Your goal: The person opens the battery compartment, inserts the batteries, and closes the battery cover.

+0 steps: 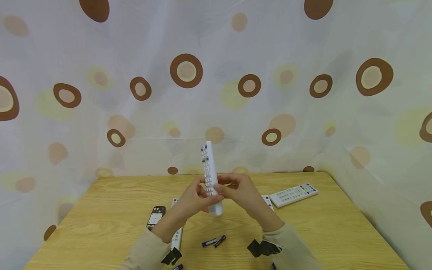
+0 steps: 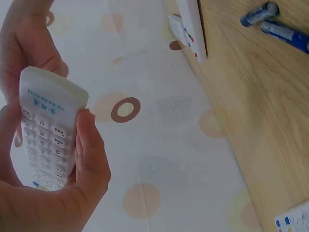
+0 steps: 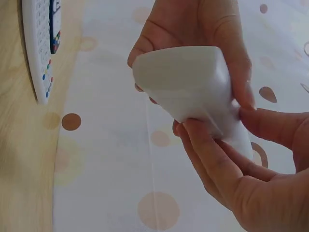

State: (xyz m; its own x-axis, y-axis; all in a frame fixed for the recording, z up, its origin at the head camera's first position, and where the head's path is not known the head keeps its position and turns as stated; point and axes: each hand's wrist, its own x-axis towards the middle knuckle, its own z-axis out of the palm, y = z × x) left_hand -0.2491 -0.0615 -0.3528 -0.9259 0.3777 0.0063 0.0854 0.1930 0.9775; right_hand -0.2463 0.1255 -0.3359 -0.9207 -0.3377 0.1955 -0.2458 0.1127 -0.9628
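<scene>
Both hands hold a white remote control point(image 1: 210, 172) raised above the table, tilted on its side with its far end up. My left hand point(image 1: 190, 200) grips the lower part, thumb and fingers on opposite edges; the left wrist view shows number keys and blue print near that end point(image 2: 48, 104). With thumb and fingers, my right hand point(image 1: 241, 189) holds the remote's right side. In the right wrist view the fingertips point(image 3: 195, 126) of that hand lie against the plain white back, and the thumb is at the edge.
Two blue-and-black batteries point(image 1: 214, 242) lie on the wooden table point(image 1: 236, 228) below the hands. Another battery point(image 1: 177, 267) is near the front. A black remote point(image 1: 156, 214) and a white remote point(image 1: 176, 240) lie left, partly behind the arm; two white remotes point(image 1: 293, 195) lie right. A patterned curtain point(image 1: 216, 108) hangs behind.
</scene>
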